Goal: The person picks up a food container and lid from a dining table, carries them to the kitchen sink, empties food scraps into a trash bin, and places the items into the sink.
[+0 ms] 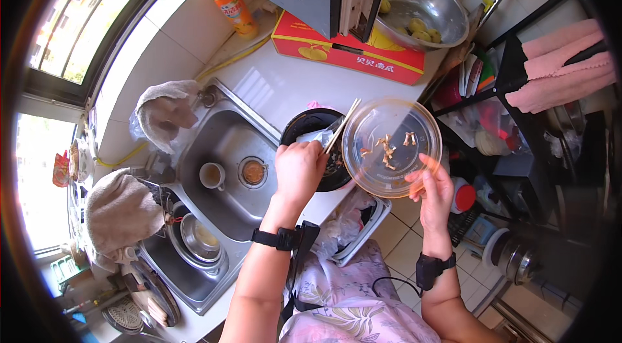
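My left hand (pixel 300 168) is closed on a pair of light chopsticks (pixel 344 124) and seems to hold a pale plastic piece (pixel 315 136) too, over a black round bowl or bin (pixel 306 122) at the counter's edge. My right hand (pixel 432 187) grips the rim of a clear round plastic container (pixel 388 119) with an orange-tinted edge. Small brown food scraps, bone-like pieces among them, lie on its base. The container overlaps the right side of the black bowl in this view. What lies deeper in the bowl is mostly hidden by my left hand and the plastic.
At left, a steel double sink (pixel 228 134) holds a white mug (pixel 212 176) and nested metal bowls (pixel 201 241). Behind stand a red carton (pixel 340 51), a metal basin with potatoes or fruit (pixel 449 12) and an orange bottle (pixel 235 8). A black shelf (pixel 461 105) is at right.
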`<state>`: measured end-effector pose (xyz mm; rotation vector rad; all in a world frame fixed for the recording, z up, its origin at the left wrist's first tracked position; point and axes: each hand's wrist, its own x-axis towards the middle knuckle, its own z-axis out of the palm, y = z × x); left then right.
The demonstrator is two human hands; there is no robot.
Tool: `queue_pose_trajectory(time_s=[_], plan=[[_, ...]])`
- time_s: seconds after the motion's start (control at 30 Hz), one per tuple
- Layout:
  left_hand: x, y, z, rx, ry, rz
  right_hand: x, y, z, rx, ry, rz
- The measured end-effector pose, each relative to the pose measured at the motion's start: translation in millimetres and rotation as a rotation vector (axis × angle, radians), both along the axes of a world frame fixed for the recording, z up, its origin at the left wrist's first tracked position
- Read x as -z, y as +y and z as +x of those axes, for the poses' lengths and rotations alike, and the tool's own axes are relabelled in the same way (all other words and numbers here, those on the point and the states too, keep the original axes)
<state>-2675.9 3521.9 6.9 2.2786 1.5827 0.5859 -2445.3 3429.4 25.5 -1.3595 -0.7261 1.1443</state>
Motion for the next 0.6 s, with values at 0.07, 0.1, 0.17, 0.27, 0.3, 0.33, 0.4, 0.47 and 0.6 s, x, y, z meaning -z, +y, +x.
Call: queue_pose_trajectory(time_s=[0.07, 0.1, 0.17, 0.27, 0.3, 0.33, 0.4, 0.47, 0.6], plan=[[0.6, 6.1, 3.4, -0.004, -0.011, -0.021, -1.8, -2.2, 1.8, 0.025, 0.008, 0.009], [0.1, 8.6, 4.3, -0.011, -0.017, -0.037, -2.8, -2.5, 2.1, 0.032, 0.005, 0.031], [-1.0, 9.4, 3.7, -0.003, 0.014, -0.077, -5.1, -2.3, 1.1, 0.038, 0.003, 0.051], [-2.6, 3.4, -5.2, 0.022, 0.024, -0.047, -6.7, 2.5, -3.7, 0.004, -0.008, 0.055], [-5.1, -0.3, -8.1, 0.028, 0.025, -0.047, -5.5, 4.7, -3.8, -0.028, -0.005, 0.047], [-8.7, -5.0, -12.0, 0.003, -0.07, -0.023, -4.0, 7.3, -4.7, -0.063, 0.0, 0.039], [-11.8, -19.0, -25.7, -0.058, -0.23, 0.025, 2.2, 15.1, -10.4, -0.128, 0.038, 0.008], [-7.7, -38.7, -40.4, -0.225, -0.41, -0.092, 12.2, 23.4, -16.9, -0.254, 0.095, -0.049], [13.4, -67.5, -59.6, -0.38, -0.656, -0.215, 22.6, 40.1, -42.3, -0.372, 0.154, -0.042]])
